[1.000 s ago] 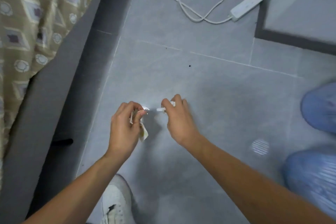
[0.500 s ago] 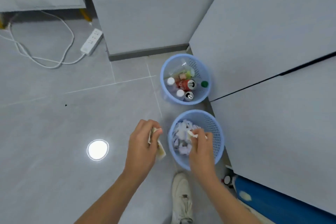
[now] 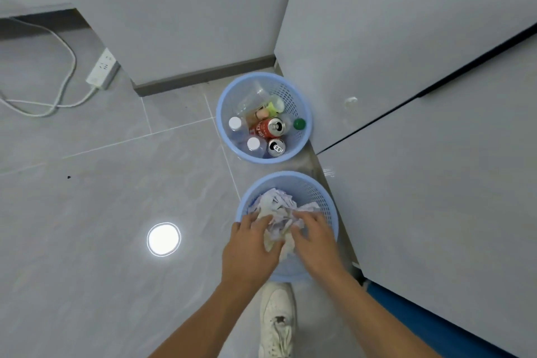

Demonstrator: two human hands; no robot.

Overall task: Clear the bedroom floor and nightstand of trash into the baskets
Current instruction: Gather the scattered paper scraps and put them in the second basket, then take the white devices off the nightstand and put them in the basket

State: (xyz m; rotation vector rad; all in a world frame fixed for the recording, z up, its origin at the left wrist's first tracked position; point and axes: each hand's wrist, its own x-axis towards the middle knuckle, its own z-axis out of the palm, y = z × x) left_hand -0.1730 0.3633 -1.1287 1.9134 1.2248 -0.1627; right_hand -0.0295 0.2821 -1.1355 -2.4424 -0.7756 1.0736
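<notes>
While both hands hang over the near round blue plastic mesh basket point(image 3: 328, 197), the left hand point(image 3: 250, 250) has its fingers spread loosely over a crumpled off-white paper scrap point(image 3: 274, 243) at the basket's rim, and the right hand point(image 3: 315, 237) rests relaxed fingers on the heap of crumpled white paper point(image 3: 279, 203) inside. Just beyond stands a second blue mesh basket point(image 3: 290, 87) holding cans and bottles, against the grey cabinet point(image 3: 406, 67)
</notes>
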